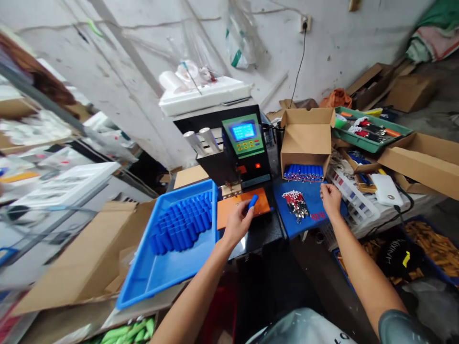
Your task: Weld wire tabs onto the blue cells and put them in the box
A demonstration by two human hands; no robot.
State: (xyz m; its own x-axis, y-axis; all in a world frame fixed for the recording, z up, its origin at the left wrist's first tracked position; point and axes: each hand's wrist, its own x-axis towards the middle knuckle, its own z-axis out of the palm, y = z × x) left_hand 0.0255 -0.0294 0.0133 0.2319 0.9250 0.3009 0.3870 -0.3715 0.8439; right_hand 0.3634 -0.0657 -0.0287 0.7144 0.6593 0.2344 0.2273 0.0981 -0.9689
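Note:
A blue cylinder (253, 200) is held between the thumb and fingers of my left hand (239, 220), over the orange plate (224, 217) at the front of a black machine with a lit screen (244, 131). My right hand (330, 197) has its fingers closed at the right side of the blue board (283, 217); whether it pinches anything is too small to tell. Left of that hand lies a pile of small parts (296, 205) with red and black wires. Behind the board, an open cardboard box (306, 138) holds stacked blue cylinders (303, 172).
On the left, a blue tray (143, 282) holds many upright blue cylinders (182, 224). A white plastic basket (353, 196) leans right of the board. Farther back is a green tray (401, 130) with wired parts. Beside it are a white device (386, 189) and cardboard (426, 162).

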